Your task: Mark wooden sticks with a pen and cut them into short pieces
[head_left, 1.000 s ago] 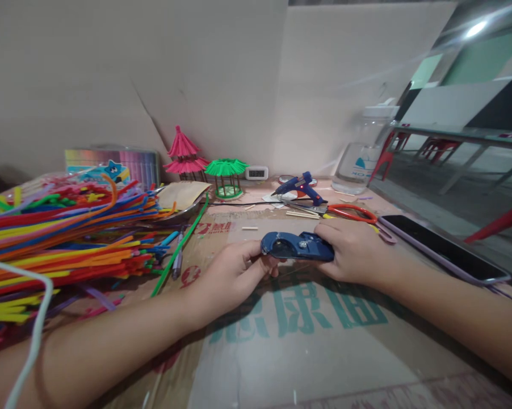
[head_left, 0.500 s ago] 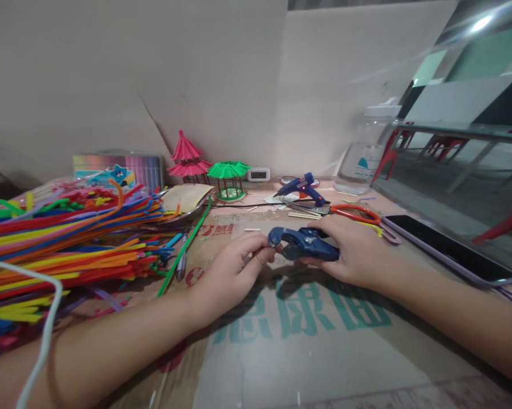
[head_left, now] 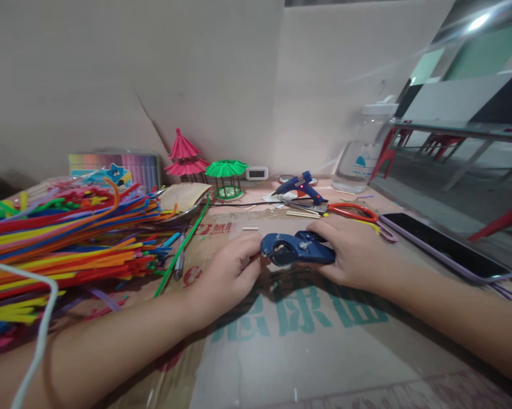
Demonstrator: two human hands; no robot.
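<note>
Blue cutter [head_left: 296,245] gripped in the right hand [head_left: 352,250], its curved end at the left hand's fingertips

At far left, a white cable [head_left: 47,318], cut off by the frame, crosses in front of heaped pipe cleaners [head_left: 81,224]. Behind them stands a case of coloured markers [head_left: 141,167], its label showing a blue cartoon star, its lower part hidden. A shiny dish [head_left: 192,209] lies under tan paper [head_left: 185,195]; its contents are hard to make out. Next come a pink-roofed model [head_left: 183,152] and red print on the cardboard [head_left: 307,369], too blurred to read surely. The left hand [head_left: 228,272] has its fingers drawn close together; whether they pinch anything, I cannot tell. Beyond it are a green-roofed model [head_left: 226,169] and a small clock [head_left: 256,173] with illegible digits. The cutter is at mid-table, above large green characters partly covered by the hands and shadow. Behind it sits a glue gun [head_left: 301,184] with a red light. The right hand wraps the cutter's handles, hiding their ends. Farther right, a clear bottle [head_left: 356,162] bears a blue logo and unclear lettering; a dark-screened phone [head_left: 447,247] lies nearer.
</note>
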